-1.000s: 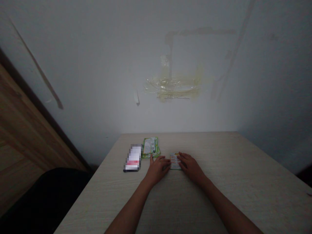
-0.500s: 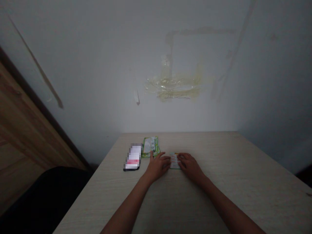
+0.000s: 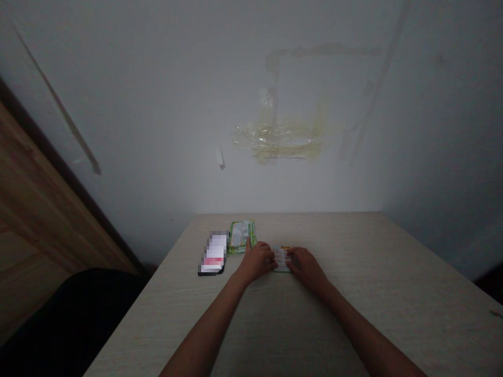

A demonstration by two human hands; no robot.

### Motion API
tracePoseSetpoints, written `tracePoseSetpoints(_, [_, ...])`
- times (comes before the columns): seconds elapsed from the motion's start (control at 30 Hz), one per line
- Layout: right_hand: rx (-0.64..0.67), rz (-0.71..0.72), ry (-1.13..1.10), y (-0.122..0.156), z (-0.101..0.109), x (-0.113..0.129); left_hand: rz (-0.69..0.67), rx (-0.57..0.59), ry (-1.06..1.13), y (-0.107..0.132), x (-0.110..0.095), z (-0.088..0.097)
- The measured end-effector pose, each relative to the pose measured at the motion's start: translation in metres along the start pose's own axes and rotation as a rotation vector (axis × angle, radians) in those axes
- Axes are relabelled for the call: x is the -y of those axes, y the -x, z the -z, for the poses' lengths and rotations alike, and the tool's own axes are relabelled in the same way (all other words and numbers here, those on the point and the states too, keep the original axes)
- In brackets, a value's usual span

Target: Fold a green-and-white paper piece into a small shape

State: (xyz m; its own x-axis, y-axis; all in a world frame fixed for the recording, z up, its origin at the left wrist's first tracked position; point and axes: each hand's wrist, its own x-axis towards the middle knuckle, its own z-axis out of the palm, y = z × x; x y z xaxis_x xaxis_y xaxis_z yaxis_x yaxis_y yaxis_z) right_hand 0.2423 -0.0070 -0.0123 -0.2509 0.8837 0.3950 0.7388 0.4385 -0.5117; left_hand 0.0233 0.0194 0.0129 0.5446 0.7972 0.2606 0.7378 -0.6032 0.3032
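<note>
While the left hand [image 3: 257,263] and right hand [image 3: 308,267] touch opposite edges of the packet [image 3: 282,259], likely steadying it, I cannot tell either grip's closure.

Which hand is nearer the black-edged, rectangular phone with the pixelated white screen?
Left. The left hand is to the right of the phone, apart from it; the right hand is farther right, at the far side of the small, pale, printed rectangular packet.

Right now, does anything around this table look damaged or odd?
Yes: the wall behind the table carries wrinkled, yellowish tape with dingy streaks around it, perhaps leftovers from something removed. Nothing looks spilled on the table.
</note>
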Motion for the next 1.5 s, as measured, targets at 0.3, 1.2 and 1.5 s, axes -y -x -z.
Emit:
tracePoseSetpoints(0.3, [-0.014,-0.085,-0.19,-0.003,-0.004,-0.016,-0.024,0.018,-0.008,0.003,0.003,-0.006])
tracePoseSetpoints(1.2, [0.123,-0.122,-0.232,-0.006,0.004,-0.019,-0.028,0.017,0.016,0.007,0.008,-0.011])
tracePoseSetpoints(1.5, [0.273,-0.083,-0.241,-0.006,0.014,-0.022,-0.011,0.028,0.024,0.007,0.008,-0.01])
